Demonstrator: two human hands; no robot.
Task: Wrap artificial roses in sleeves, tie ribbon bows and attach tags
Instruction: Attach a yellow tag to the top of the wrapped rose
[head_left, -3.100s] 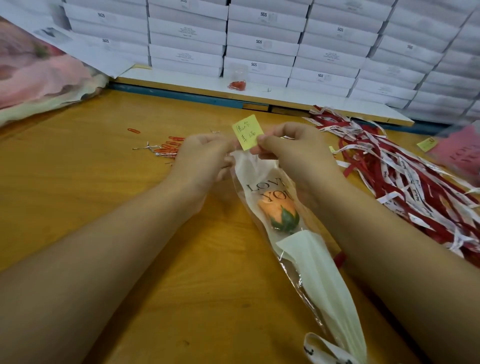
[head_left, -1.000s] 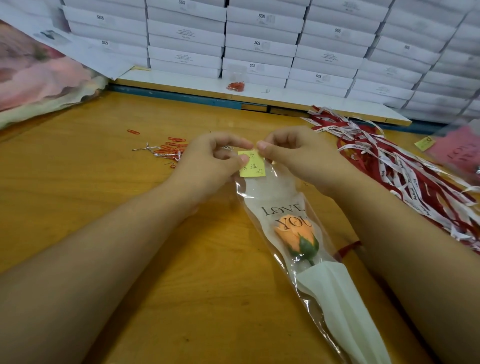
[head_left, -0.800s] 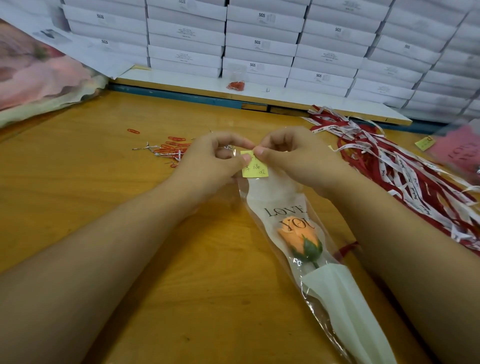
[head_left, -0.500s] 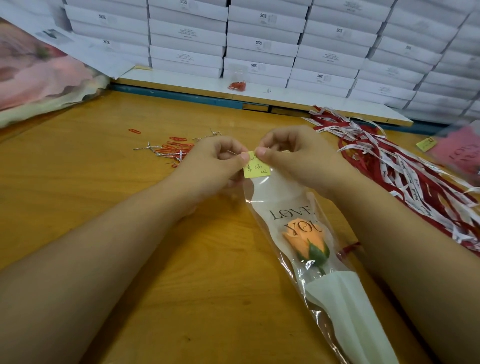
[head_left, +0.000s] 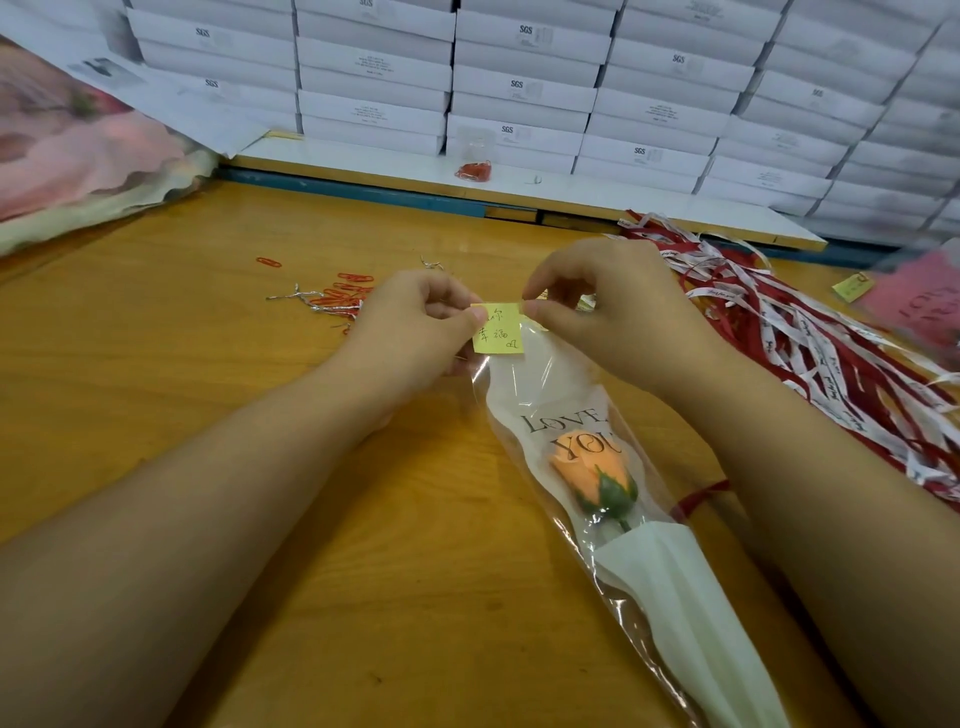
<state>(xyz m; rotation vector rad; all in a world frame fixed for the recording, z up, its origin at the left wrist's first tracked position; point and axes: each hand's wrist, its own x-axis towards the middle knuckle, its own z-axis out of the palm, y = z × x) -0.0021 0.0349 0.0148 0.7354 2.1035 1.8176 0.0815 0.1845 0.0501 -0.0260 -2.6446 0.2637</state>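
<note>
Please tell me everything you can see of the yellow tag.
The yellow tag is a small, nearly square piece of paper with dark handwritten characters. The left hand pinches its upper left corner, the right hand its upper right corner. It sits at the top end of the clear sleeve; any fastening is hidden.

Stacked white boxes (head_left: 524, 88) behind the wooden table (head_left: 156, 364), pink bundle (head_left: 78, 156) far left

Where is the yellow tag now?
The yellow tag is near the centre of the head view, at the far end of the sleeve, pinched between the left hand and right hand.
</note>
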